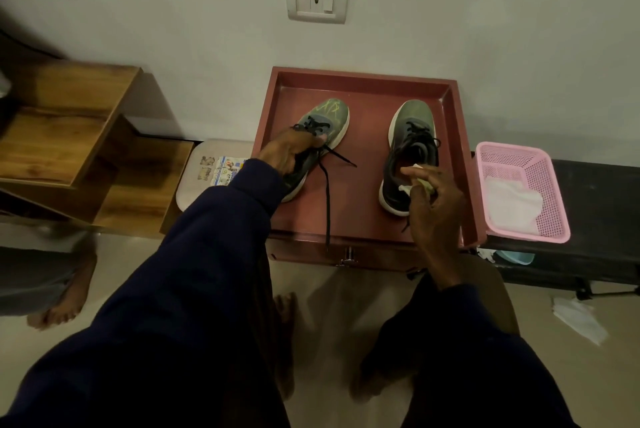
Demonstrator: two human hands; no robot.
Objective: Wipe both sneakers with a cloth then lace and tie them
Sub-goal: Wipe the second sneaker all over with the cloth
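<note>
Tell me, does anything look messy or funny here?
Yes. The left sneaker has yellow-green scribbles on its toe, and its lace hangs loose over the front edge of the tray. A crumpled white tissue lies on the floor at the right.

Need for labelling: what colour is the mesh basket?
The plastic mesh basket is pink; head view.

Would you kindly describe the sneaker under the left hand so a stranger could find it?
Look in the red tray by the wall. It is the left sneaker of two, with yellow-green scribbles on its toe and a lace trailing loose.
</note>
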